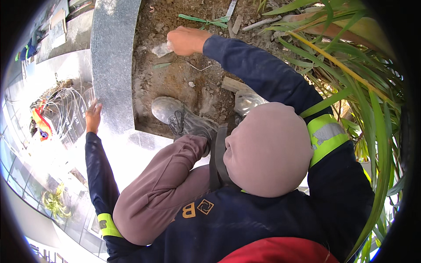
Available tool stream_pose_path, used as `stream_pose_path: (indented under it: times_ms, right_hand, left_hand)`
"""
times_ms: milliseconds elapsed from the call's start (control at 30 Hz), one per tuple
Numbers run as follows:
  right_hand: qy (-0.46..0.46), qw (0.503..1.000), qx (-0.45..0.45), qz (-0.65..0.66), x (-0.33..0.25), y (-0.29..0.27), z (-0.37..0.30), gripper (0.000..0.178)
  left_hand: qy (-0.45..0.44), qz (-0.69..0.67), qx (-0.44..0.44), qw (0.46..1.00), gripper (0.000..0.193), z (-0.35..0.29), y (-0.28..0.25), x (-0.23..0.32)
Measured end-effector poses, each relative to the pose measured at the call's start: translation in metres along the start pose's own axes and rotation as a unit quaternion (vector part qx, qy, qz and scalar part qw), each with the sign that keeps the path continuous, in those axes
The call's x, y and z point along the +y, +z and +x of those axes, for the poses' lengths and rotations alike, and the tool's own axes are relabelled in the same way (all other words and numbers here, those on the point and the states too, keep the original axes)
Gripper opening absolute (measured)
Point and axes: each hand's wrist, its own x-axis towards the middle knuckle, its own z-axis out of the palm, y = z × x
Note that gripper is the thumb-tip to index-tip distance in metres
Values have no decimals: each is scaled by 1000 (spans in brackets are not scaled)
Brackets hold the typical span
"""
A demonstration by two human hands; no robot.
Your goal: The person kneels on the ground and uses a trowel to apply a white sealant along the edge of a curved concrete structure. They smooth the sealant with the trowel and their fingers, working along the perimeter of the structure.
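Soil (151, 83) bordered a grey slab (113, 65). Over far soil, the closed right hand (187, 40) gripped clear plastic (161, 50), likely light, soft, best held bunched; the left hand (93, 116) neared the slab's left edge, grip unclear.

The navy shirt (263, 219) bears an orange letter (189, 210) (upside down) and a diamond emblem (205, 206).

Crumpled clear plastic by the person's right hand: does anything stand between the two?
Nothing visible does: the right hand meets the clear plastic at its fingertips. The green strips lie higher in the picture, out of the way.
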Motion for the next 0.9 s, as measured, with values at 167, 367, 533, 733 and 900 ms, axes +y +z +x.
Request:
stream_pose_path:
  times_ms: [167, 367, 533, 733, 900]
  right_hand:
    - [-29, 996, -49, -71, -8, -22, -12, 23]
    - [-98, 975, -189, -70, -31, 39, -33, 25]
    - [-40, 993, -13, -110, 40, -33, -5, 32]
    - [-112, 985, -125, -35, -50, 6, -57, 33]
    - [-181, 958, -166, -151, -53, 32, -43, 32]
  left_hand:
    - [-30, 29, 85, 996, 70, -23, 11, -44]
    - [116, 44, 109, 986, 91, 17, 23, 77]
    - [108, 105, 104, 983, 106, 35, 21, 65]
    - [87, 101, 107, 985, 125, 52, 32, 74]
    - [55, 108, 104, 987, 127, 44, 37, 69]
